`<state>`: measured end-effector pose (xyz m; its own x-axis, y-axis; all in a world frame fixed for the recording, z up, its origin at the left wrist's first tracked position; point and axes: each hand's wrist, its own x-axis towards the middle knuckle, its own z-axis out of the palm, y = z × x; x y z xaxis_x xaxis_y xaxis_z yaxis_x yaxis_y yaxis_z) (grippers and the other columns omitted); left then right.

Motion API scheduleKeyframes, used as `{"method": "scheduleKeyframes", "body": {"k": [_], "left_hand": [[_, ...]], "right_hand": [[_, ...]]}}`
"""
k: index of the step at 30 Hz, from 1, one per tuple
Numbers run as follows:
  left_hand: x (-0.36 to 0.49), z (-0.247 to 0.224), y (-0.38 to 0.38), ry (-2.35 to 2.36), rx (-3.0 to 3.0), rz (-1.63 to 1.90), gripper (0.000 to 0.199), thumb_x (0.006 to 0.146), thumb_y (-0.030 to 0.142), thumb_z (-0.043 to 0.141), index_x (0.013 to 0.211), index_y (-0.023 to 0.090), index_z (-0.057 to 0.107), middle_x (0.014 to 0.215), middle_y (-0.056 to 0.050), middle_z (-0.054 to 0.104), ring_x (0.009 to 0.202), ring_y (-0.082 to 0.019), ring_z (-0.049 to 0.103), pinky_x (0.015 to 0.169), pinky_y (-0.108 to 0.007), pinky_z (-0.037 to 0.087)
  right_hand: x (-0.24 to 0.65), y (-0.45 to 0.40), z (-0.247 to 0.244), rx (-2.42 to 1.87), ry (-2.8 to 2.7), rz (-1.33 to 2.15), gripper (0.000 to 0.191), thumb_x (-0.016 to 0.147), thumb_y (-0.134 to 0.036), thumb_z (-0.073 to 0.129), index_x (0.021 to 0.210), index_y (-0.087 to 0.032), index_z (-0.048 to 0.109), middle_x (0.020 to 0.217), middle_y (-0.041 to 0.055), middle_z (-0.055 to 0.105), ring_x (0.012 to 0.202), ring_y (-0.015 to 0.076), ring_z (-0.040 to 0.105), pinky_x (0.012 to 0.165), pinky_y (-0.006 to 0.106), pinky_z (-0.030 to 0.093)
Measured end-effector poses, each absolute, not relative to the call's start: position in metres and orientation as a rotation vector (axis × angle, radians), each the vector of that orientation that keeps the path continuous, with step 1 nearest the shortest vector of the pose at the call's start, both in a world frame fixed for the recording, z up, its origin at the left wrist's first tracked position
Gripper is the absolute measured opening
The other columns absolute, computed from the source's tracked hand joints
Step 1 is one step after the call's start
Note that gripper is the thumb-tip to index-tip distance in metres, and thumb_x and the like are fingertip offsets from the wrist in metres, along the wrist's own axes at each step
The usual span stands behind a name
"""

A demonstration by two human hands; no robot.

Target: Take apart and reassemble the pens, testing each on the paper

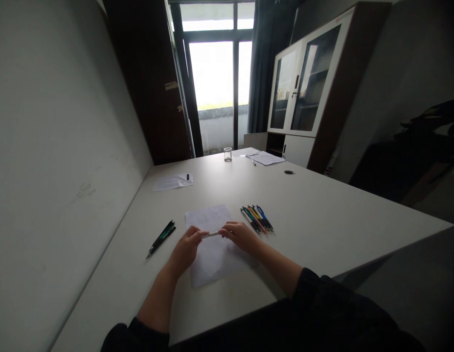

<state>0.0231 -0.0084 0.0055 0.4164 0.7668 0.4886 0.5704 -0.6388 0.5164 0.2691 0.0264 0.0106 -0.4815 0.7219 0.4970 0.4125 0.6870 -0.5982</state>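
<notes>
My left hand [188,245] and right hand [242,235] each pinch one end of a white pen [214,233], closed tight on it, so it lies crosswise between them over the paper [207,269]. If I pulled or twisted unevenly, I think one end could slip free and the pen drop onto the sheet; a loose part might roll off, since the table [322,208] looks smooth. A wide swing of my right hand could scatter the row of pens [257,220] just right of my grip; the dark pens [161,239] to its left run a smaller risk. Well beyond my grip stand a glass [227,155] and some more sheets [266,158], then a bright window [212,73], with a glass-doored cabinet [307,83] to the right and a pale wall [65,146] leftward.
</notes>
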Motion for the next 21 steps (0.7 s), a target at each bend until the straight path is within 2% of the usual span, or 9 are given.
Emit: {"method": "scheduleKeyframes", "body": {"k": [1, 4, 7, 9, 15, 17, 19, 21], "left_hand": [[0.023, 0.0055, -0.0083, 1.174, 2.403, 1.041, 0.032, 0.091, 0.01, 0.045, 0.113, 0.023, 0.064, 0.096, -0.006, 0.055, 0.085, -0.015, 0.056, 0.079, -0.029, 0.05], [0.0231, 0.0048, -0.0078, 1.194, 2.397, 1.047, 0.033, 0.091, 0.009, 0.045, 0.114, 0.023, 0.064, 0.097, -0.005, 0.055, 0.084, -0.015, 0.056, 0.08, -0.029, 0.05], [0.0235, 0.0045, -0.0077, 1.182, 2.398, 1.062, 0.034, 0.09, 0.009, 0.044, 0.114, 0.023, 0.063, 0.096, -0.006, 0.056, 0.084, -0.015, 0.056, 0.078, -0.029, 0.05], [0.0238, 0.0046, -0.008, 1.175, 2.399, 1.069, 0.034, 0.09, 0.009, 0.044, 0.114, 0.023, 0.063, 0.095, -0.006, 0.056, 0.083, -0.015, 0.055, 0.078, -0.029, 0.05], [0.024, 0.0059, -0.0093, 1.164, 2.413, 1.041, 0.034, 0.092, 0.009, 0.042, 0.113, 0.024, 0.063, 0.095, -0.006, 0.056, 0.083, -0.015, 0.055, 0.079, -0.029, 0.05], [0.0238, 0.0058, -0.009, 1.175, 2.409, 1.037, 0.033, 0.092, 0.009, 0.043, 0.113, 0.024, 0.063, 0.096, -0.005, 0.056, 0.083, -0.015, 0.055, 0.079, -0.028, 0.05], [0.0234, 0.0049, -0.0081, 1.192, 2.4, 1.044, 0.033, 0.091, 0.009, 0.044, 0.114, 0.024, 0.063, 0.097, -0.005, 0.055, 0.084, -0.015, 0.056, 0.078, -0.028, 0.05], [0.0229, 0.0034, -0.007, 1.203, 2.396, 1.05, 0.032, 0.091, 0.009, 0.045, 0.114, 0.024, 0.063, 0.097, -0.005, 0.056, 0.084, -0.015, 0.056, 0.079, -0.028, 0.05]], "right_hand": [[0.2688, 0.0269, 0.0092, -0.871, -2.106, 0.549, 0.025, 0.09, -0.042, 0.061, 0.089, -0.019, 0.071, 0.079, 0.0036, 0.069, 0.069, 0.0138, 0.062, 0.069, 0.025, 0.049], [0.2672, 0.0266, 0.0072, -0.841, -2.045, 0.619, 0.031, 0.084, -0.04, 0.068, 0.108, -0.02, 0.067, 0.088, 0.0039, 0.07, 0.07, 0.013, 0.063, 0.066, 0.023, 0.051], [0.2659, 0.0244, 0.009, -0.823, -2.068, 0.551, 0.02, 0.088, -0.036, 0.064, 0.099, -0.02, 0.069, 0.087, 0.0038, 0.07, 0.071, 0.0128, 0.063, 0.068, 0.024, 0.05], [0.2658, 0.0231, 0.011, -0.852, -2.085, 0.477, 0.019, 0.088, -0.037, 0.064, 0.092, -0.02, 0.071, 0.084, 0.0043, 0.071, 0.069, 0.0132, 0.062, 0.068, 0.025, 0.049], [0.2678, 0.023, 0.0124, -0.883, -2.211, 0.451, 0.042, 0.098, -0.038, 0.047, 0.068, -0.018, 0.068, 0.065, 0.0026, 0.068, 0.062, 0.013, 0.062, 0.068, 0.025, 0.047], [0.2677, 0.0239, 0.0102, -0.899, -2.18, 0.473, 0.037, 0.097, -0.039, 0.048, 0.075, -0.019, 0.069, 0.066, 0.002, 0.068, 0.061, 0.0128, 0.062, 0.068, 0.025, 0.048], [0.2668, 0.0252, 0.0068, -0.904, -2.111, 0.503, 0.023, 0.091, -0.041, 0.059, 0.093, -0.02, 0.07, 0.076, 0.0022, 0.069, 0.064, 0.0129, 0.063, 0.066, 0.024, 0.049], [0.2656, 0.0265, 0.0036, -0.886, -2.062, 0.532, 0.026, 0.086, -0.038, 0.067, 0.105, -0.021, 0.067, 0.084, 0.003, 0.07, 0.067, 0.0128, 0.063, 0.066, 0.024, 0.05]]}}
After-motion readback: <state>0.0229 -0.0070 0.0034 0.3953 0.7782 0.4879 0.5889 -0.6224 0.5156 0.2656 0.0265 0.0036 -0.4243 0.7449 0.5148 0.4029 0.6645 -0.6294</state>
